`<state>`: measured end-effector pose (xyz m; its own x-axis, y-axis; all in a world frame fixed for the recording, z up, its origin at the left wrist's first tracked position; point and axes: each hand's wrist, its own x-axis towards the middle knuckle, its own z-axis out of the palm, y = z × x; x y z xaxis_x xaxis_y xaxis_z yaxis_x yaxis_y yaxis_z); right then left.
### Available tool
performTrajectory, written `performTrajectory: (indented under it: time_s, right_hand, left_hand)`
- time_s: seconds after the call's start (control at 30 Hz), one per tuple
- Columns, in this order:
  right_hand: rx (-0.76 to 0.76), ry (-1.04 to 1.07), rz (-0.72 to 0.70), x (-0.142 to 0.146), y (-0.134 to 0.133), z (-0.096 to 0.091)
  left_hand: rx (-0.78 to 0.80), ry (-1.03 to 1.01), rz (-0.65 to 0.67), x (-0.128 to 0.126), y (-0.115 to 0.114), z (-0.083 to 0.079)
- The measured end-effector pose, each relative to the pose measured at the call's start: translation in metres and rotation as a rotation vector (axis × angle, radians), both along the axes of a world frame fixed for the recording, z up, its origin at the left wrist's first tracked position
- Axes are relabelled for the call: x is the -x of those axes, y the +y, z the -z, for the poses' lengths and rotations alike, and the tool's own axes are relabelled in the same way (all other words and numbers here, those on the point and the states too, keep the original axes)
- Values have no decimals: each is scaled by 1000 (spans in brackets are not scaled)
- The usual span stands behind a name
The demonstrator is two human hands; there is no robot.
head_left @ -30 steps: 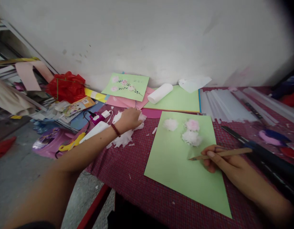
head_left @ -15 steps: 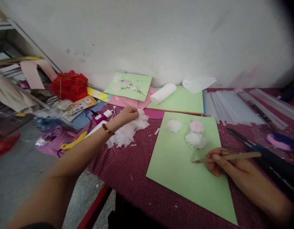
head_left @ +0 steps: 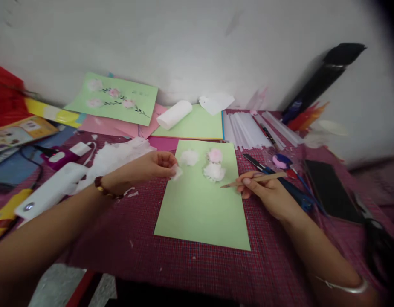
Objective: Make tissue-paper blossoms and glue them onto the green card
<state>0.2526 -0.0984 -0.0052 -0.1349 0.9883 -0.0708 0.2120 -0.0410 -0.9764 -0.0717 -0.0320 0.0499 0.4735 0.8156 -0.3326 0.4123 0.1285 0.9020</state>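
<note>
My left hand (head_left: 158,165) pinches a small piece of white tissue paper (head_left: 177,172) at the left edge of a green sheet of paper (head_left: 200,213). My right hand (head_left: 257,187) grips a pointed wooden stick (head_left: 267,178) like a pen, its tip just over the sheet. Near the sheet's top sit a white tissue puff (head_left: 189,157), a pink tissue puff (head_left: 214,155) and, touching the pink one from below, another white puff (head_left: 214,172). A heap of torn white tissue (head_left: 120,155) lies behind my left wrist.
A green card with pink flowers and dark stems (head_left: 120,100) leans at the back left, beside a white paper roll (head_left: 174,115). Left stand a white device (head_left: 53,189) and a purple socket adapter (head_left: 61,157). Translucent glue sticks (head_left: 244,130), a utility knife (head_left: 254,162) and a phone (head_left: 331,189) lie right.
My left hand has moved right from the tissue heap to the green sheet, carrying a tissue piece. My right hand still holds the stick over the sheet. The view has turned right.
</note>
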Motion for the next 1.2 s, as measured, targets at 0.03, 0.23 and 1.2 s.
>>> performTrajectory:
  time_s: [0.03, 0.23, 1.2]
  right_hand:
    - [-2, -5, 9, 0, 1, 1]
    - [6, 22, 17, 3, 2, 7]
    - [-93, 246, 211, 15, 2, 8]
  left_hand:
    - [19, -32, 25, -9, 3, 4]
    - [-2, -131, 117, -51, 23, 24]
    - [-772, 294, 181, -101, -11, 63]
